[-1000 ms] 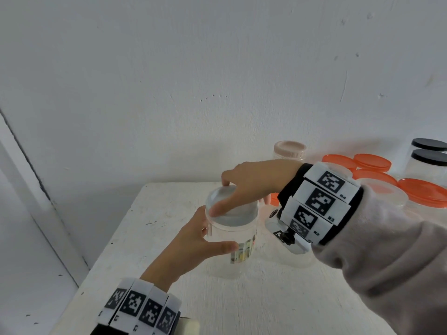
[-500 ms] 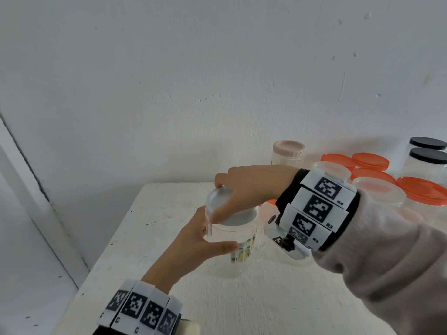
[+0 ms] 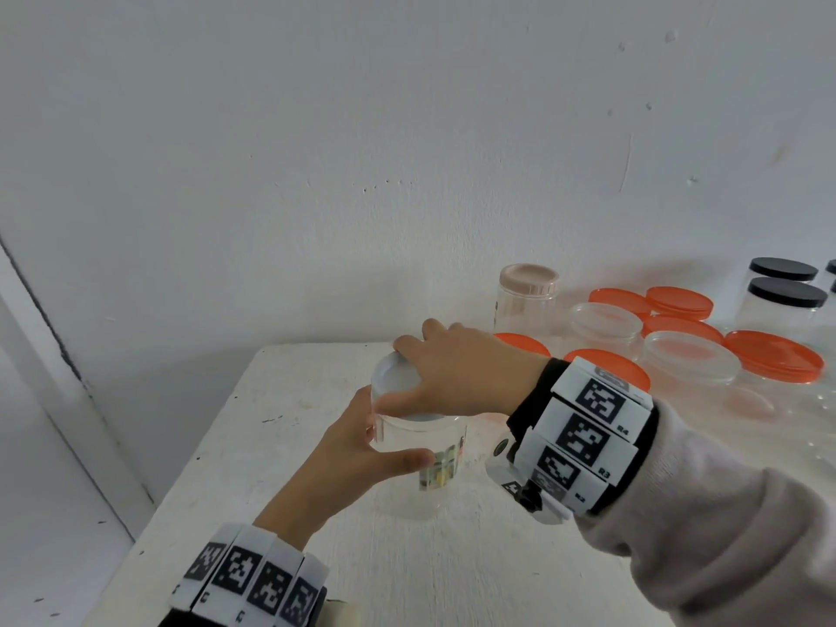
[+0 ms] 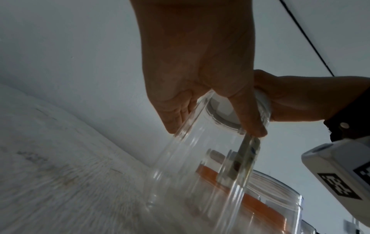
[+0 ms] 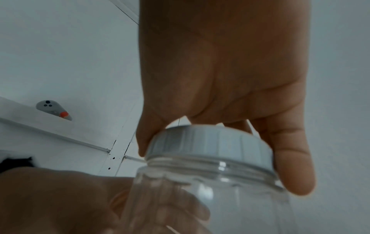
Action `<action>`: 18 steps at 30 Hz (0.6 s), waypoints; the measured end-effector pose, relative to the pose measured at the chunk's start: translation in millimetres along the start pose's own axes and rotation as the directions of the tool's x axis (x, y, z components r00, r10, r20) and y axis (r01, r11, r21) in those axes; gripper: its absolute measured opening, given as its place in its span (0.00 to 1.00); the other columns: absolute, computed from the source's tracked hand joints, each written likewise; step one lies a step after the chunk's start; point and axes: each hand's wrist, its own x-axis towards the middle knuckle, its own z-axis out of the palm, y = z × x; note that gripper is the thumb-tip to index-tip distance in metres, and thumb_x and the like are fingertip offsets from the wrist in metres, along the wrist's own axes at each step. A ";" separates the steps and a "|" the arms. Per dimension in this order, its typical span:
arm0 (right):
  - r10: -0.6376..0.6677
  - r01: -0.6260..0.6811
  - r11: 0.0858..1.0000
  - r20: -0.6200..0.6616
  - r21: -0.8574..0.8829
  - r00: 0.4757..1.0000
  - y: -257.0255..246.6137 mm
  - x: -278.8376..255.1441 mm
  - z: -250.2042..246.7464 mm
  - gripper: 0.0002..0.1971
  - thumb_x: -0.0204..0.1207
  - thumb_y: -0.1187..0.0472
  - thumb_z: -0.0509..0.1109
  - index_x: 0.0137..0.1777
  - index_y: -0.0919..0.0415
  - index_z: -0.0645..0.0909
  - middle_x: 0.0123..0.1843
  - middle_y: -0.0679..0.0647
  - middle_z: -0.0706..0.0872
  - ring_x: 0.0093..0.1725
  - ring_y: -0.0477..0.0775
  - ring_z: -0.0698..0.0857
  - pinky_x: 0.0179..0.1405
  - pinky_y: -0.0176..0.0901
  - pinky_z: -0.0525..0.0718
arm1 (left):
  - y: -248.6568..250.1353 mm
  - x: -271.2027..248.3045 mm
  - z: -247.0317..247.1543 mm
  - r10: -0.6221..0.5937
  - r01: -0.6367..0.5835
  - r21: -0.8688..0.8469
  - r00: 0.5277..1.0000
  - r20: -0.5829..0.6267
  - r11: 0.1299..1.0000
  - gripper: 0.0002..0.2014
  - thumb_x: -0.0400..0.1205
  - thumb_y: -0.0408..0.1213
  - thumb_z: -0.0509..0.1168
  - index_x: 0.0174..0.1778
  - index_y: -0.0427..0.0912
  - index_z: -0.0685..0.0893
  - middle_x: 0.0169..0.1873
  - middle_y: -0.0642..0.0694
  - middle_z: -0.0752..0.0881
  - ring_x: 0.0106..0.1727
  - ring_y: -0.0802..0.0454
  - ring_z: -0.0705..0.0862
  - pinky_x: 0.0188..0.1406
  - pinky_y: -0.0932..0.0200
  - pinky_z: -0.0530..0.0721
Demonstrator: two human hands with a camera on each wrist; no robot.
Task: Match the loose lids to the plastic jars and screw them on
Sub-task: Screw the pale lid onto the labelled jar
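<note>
A clear plastic jar (image 3: 425, 472) with a small coloured label stands on the white table (image 3: 280, 427). My left hand (image 3: 362, 445) grips its upper wall, thumb in front. A white ribbed lid (image 3: 393, 377) sits tilted on the jar's threaded neck, and my right hand (image 3: 443, 373) grips its rim from above. In the right wrist view the lid (image 5: 210, 144) shows threads bare beneath it, with the thumb and fingertips (image 5: 292, 171) curled over its edge. The left wrist view shows the jar (image 4: 200, 158) from below with the lid (image 4: 226, 109) on top.
Behind my right wrist stand several clear jars with orange lids (image 3: 773, 355), some with clear lids (image 3: 692, 359), one with a beige lid (image 3: 529, 278) and two with black lids (image 3: 787, 291). A wall runs close behind the table; the table's left edge drops off.
My right hand has turned on the lid, its fingers sweeping round to the far side, and the lid now sits more tilted. The left hand keeps its hold on the jar.
</note>
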 end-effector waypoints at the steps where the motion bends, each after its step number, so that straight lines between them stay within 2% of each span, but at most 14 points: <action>1: -0.005 0.005 1.000 0.001 0.010 1.000 1.3 -0.8 0.9 0.36 0.74 0.28 0.60 0.73 0.52 0.70 0.54 0.52 0.68 0.53 0.56 0.70 0.50 0.49 0.73 | 0.3 0.4 0.0 -0.005 0.005 0.001 1.000 0.000 1.000 0.33 0.63 0.50 0.79 0.60 0.66 0.70 0.57 0.70 0.78 0.56 0.73 0.77 0.40 0.78 0.76; 6: -0.042 0.039 0.996 0.035 0.078 0.999 11.6 -0.5 1.9 0.41 0.72 0.25 0.60 0.78 0.50 0.66 0.61 0.52 0.70 0.57 0.53 0.68 0.51 0.48 0.71 | -1.5 5.8 -4.7 -0.017 0.016 0.010 0.999 0.045 1.000 0.38 0.61 0.49 0.81 0.64 0.65 0.69 0.60 0.67 0.78 0.58 0.70 0.78 0.39 0.78 0.78; 8: -0.052 0.039 0.990 0.093 0.138 0.994 18.2 2.2 -0.5 0.42 0.71 0.25 0.61 0.80 0.48 0.64 0.66 0.50 0.72 0.60 0.53 0.70 0.52 0.47 0.72 | -1.9 9.9 -8.0 -0.011 0.011 0.004 0.995 0.102 1.000 0.39 0.61 0.48 0.81 0.64 0.68 0.68 0.61 0.67 0.78 0.58 0.76 0.78 0.40 0.79 0.79; 11: -0.066 0.028 0.974 0.161 0.226 0.985 36.5 9.2 -10.8 0.44 0.71 0.25 0.60 0.82 0.47 0.60 0.74 0.49 0.71 0.69 0.53 0.73 0.62 0.48 0.73 | -1.1 15.8 -14.3 -0.036 0.026 0.060 0.985 0.171 0.998 0.42 0.61 0.52 0.82 0.63 0.79 0.62 0.58 0.81 0.73 0.54 0.88 0.73 0.43 0.80 0.77; 13: -0.034 -0.002 0.969 0.141 0.248 0.989 55.8 16.4 -21.7 0.45 0.71 0.25 0.60 0.84 0.46 0.57 0.78 0.48 0.69 0.71 0.50 0.72 0.68 0.46 0.68 | 0.3 20.2 -20.1 -0.068 0.050 0.083 0.969 0.239 0.995 0.43 0.62 0.53 0.82 0.62 0.82 0.58 0.55 0.89 0.70 0.55 0.90 0.71 0.46 0.84 0.75; 14: 0.000 -0.030 0.970 0.123 0.243 0.992 67.5 21.2 -27.5 0.45 0.71 0.26 0.61 0.84 0.46 0.57 0.78 0.47 0.69 0.69 0.48 0.73 0.67 0.43 0.68 | 1.1 21.8 -23.5 -0.094 0.069 0.101 0.958 0.270 0.993 0.44 0.62 0.55 0.82 0.62 0.82 0.57 0.56 0.89 0.68 0.57 0.87 0.71 0.49 0.84 0.73; 16: 0.091 -0.107 0.975 0.090 0.196 0.992 93.5 33.0 -38.3 0.46 0.68 0.25 0.61 0.83 0.45 0.59 0.77 0.46 0.72 0.64 0.45 0.74 0.67 0.42 0.69 | 3.6 25.4 -31.9 -0.144 0.102 0.140 0.933 0.330 0.985 0.47 0.58 0.59 0.81 0.63 0.82 0.55 0.61 0.86 0.64 0.62 0.79 0.69 0.64 0.76 0.67; 17: 0.138 -0.150 0.974 0.077 0.173 0.987 107.4 39.2 -42.7 0.46 0.67 0.25 0.62 0.83 0.45 0.60 0.76 0.47 0.72 0.66 0.47 0.74 0.69 0.45 0.70 | 5.1 27.5 -36.5 -0.157 0.111 0.143 0.916 0.369 0.983 0.47 0.57 0.60 0.81 0.63 0.83 0.55 0.63 0.86 0.62 0.63 0.80 0.67 0.67 0.71 0.65; 18: 0.185 -0.192 0.967 0.062 0.165 0.981 121.5 45.5 -46.2 0.44 0.69 0.27 0.63 0.82 0.47 0.61 0.77 0.49 0.73 0.69 0.49 0.74 0.71 0.47 0.70 | 6.6 29.9 -41.2 -0.166 0.119 0.136 0.897 0.411 0.983 0.48 0.58 0.58 0.81 0.63 0.84 0.54 0.63 0.87 0.62 0.64 0.81 0.66 0.69 0.71 0.64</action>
